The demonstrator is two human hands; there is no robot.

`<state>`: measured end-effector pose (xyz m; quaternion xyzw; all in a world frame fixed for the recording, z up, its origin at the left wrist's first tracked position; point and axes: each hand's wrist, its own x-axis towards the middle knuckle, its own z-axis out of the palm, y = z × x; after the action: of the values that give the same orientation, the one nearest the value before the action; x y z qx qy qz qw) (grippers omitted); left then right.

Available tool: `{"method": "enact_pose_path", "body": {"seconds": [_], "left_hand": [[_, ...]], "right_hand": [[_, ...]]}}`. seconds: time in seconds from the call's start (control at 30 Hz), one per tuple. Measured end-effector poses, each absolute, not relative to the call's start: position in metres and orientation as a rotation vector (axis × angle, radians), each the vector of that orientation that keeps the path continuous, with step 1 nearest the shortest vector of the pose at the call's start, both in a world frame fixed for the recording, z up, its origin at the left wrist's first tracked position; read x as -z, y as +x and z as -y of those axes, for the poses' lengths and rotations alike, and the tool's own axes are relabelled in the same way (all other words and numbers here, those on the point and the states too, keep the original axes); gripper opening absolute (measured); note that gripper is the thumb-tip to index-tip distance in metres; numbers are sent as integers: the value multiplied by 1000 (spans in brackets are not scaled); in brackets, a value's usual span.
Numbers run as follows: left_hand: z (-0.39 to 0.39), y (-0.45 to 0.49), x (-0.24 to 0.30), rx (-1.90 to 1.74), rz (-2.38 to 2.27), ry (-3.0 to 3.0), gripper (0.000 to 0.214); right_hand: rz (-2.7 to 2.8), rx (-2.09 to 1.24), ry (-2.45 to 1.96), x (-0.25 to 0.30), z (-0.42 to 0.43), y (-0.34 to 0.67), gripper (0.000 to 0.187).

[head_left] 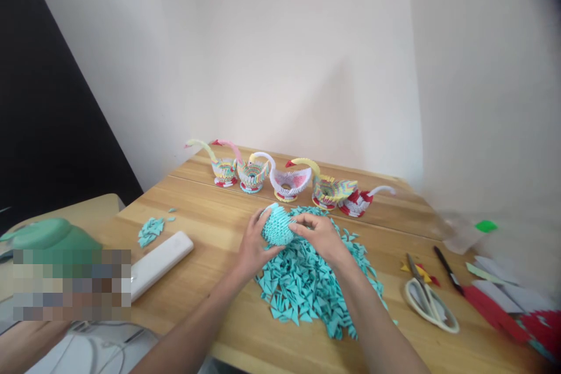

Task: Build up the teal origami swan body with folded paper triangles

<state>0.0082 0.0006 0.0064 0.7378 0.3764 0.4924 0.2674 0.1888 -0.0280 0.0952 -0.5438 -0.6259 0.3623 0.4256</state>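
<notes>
My left hand [254,248] is wrapped round the side of a rounded turquoise paper model [277,228], built from many small folded pieces in rows. At its right side, my right hand [319,236] has thumb and fingertips pinched together against the edge; whether a small piece is between them is hidden. Beneath both hands spreads a large heap of loose turquoise folded paper triangles [302,286]. Behind the model stands a row of several finished paper swans, among them a white and pink swan [289,181] and a yellow swan [328,187] with a red beak.
White-handled scissors [427,298] and a black pen-like tool [447,269] lie at the right, near red paper pieces [495,310]. A small turquoise pile [151,231] and a long white case [162,263] are at the left. Another person's forearm [35,339] shows at lower left.
</notes>
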Motion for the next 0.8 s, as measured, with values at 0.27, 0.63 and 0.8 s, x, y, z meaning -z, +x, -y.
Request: {"method": "enact_pose_path", "body": {"seconds": [0.27, 0.63, 0.8], "left_hand": [[2, 10, -9, -1301, -1054, 1950, 88], [1, 11, -2, -1381, -1011, 1819, 92], [0, 13, -3, -1421, -774, 1452, 101]], "right_hand": [[1492, -1008, -1315, -94, 30, 183, 21], [1419, -982, -1308, -90, 31, 173, 29], [1293, -1030, -1255, -92, 32, 165, 32]]}}
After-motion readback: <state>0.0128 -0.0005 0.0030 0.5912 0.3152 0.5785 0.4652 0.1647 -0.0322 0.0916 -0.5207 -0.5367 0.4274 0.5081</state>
